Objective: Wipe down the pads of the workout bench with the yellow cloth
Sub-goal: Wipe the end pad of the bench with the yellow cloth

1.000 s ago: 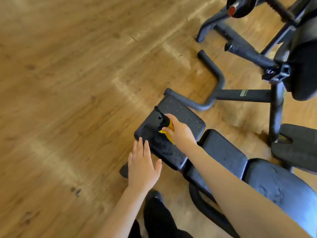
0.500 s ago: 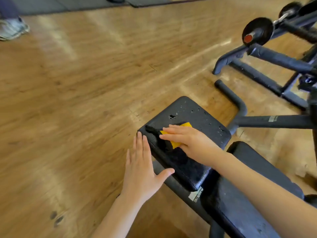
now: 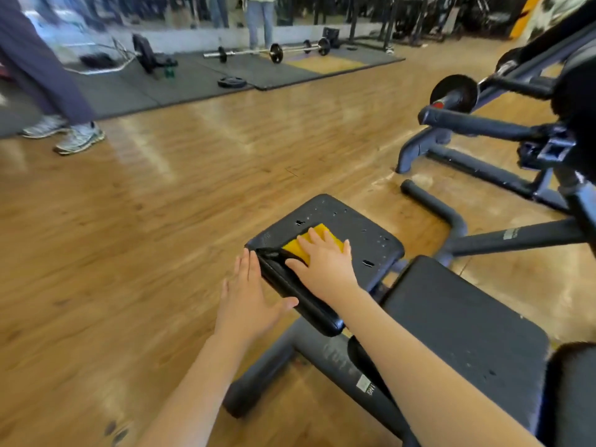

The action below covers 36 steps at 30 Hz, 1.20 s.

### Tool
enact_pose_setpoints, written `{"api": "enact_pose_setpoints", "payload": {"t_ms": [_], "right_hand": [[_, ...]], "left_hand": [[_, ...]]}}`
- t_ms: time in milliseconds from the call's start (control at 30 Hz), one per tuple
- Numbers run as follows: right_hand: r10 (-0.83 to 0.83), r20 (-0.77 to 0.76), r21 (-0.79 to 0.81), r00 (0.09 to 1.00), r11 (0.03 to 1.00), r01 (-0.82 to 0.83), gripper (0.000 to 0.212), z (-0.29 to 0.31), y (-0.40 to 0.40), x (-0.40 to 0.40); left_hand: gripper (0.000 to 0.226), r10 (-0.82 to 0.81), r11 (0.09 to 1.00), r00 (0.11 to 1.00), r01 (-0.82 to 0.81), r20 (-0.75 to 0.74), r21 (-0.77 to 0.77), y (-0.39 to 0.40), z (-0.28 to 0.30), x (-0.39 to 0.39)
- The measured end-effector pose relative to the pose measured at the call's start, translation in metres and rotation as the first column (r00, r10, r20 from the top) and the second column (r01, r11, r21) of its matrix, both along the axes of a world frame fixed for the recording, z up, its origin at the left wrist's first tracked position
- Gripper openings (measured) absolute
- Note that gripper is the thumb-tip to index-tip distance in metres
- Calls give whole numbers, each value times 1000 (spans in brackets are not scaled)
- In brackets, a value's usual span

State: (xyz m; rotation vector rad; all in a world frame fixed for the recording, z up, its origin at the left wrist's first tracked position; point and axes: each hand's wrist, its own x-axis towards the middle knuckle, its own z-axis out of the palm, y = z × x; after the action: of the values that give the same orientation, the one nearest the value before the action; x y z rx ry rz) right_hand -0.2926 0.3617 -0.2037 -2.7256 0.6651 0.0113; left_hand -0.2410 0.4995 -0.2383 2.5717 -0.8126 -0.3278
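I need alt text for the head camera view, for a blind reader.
A right hand presses a yellow cloth flat on the black end pad of a workout bench, while the open left hand rests against the pad's edge.

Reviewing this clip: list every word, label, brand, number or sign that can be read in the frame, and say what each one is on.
None can be read.
White sticker on the bench frame below the pads: print too small and skewed.
Grey label on the floor bar of the bench: blurred.
Embossed marks on the frame tube: illegible.
Yellow cloth, end pad: no text.
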Motion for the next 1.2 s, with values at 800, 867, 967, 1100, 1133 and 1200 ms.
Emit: {"api": "enact_pose_setpoints", "payload": {"t_ms": [800, 867, 967, 1100, 1133, 1200], "right_hand": [[199, -10, 105, 980, 975, -197, 60, 13, -30, 12], [54, -4, 71, 999, 996, -53, 70, 6, -18, 15], [19, 94, 41, 995, 999, -23, 53, -1, -11, 16], [158, 248, 118, 956, 974, -192, 38, 1, -25, 21], [204, 266, 104, 942, 966, -238, 38, 5, -28, 26], [330, 264, 22, 906, 937, -348, 41, 12, -31, 42]], "left_hand": [[119, -114, 978, 993, 116, -21, 172, 7, 19, 8], [120, -68, 990, 997, 73, -41, 122, 5, 17, 8], [121, -68, 993, 997, 70, -30, 96, 0, 15, 18], [120, -85, 993, 996, 88, -39, 81, -2, 12, 30], [121, -85, 993, 995, 89, -46, 75, -2, 11, 30], [123, -72, 995, 996, 75, -51, 59, -4, 9, 29]]}}
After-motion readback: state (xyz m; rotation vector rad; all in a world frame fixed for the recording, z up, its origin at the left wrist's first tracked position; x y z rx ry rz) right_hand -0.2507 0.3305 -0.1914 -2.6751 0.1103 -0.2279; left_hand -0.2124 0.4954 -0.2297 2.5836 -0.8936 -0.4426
